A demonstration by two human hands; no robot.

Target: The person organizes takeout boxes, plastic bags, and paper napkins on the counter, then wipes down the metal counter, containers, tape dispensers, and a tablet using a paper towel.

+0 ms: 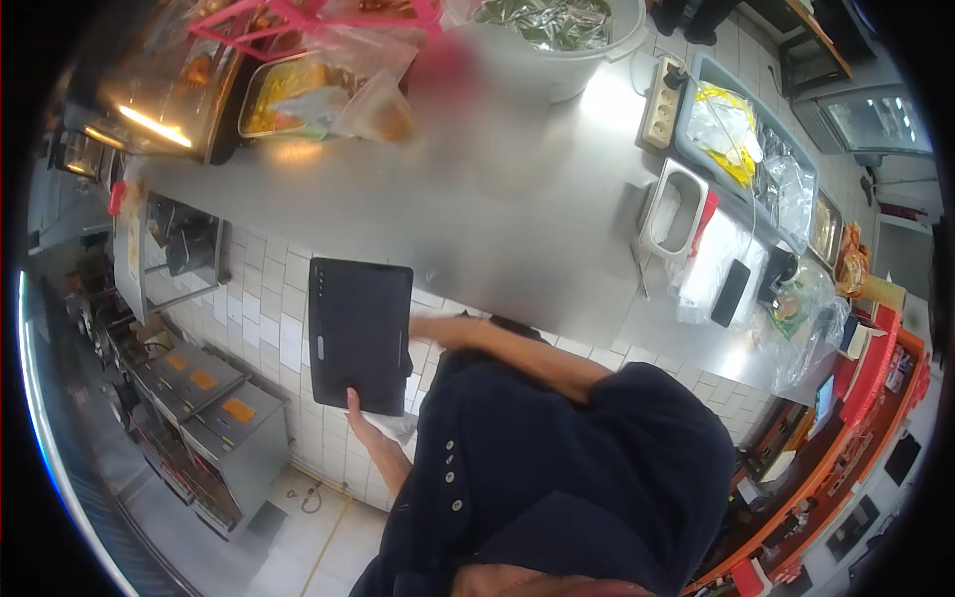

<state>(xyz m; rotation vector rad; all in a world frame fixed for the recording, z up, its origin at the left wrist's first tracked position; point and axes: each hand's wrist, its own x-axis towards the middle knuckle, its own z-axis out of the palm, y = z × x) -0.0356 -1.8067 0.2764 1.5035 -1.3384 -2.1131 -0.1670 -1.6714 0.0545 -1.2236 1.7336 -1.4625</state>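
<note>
A black tablet [360,336] with a dark screen and small marks along its left edge is in front of my body. My left hand [366,423] grips its lower edge, the thumb lying on the front face and the other fingers hidden behind. My right hand [430,331] is beside the tablet's right edge, smeared by motion. Its fingers are partly hidden, so I cannot tell whether they touch the tablet. Something white [396,426] shows under the tablet's lower corner.
A steel counter [557,239] carries a metal container [674,211], phone [731,292], power strip [661,104], grey crate [696,149] of packages and white bucket [627,40]. Steel units [214,418] with orange labels stand left. A person's dark shoes [700,36] show at the top.
</note>
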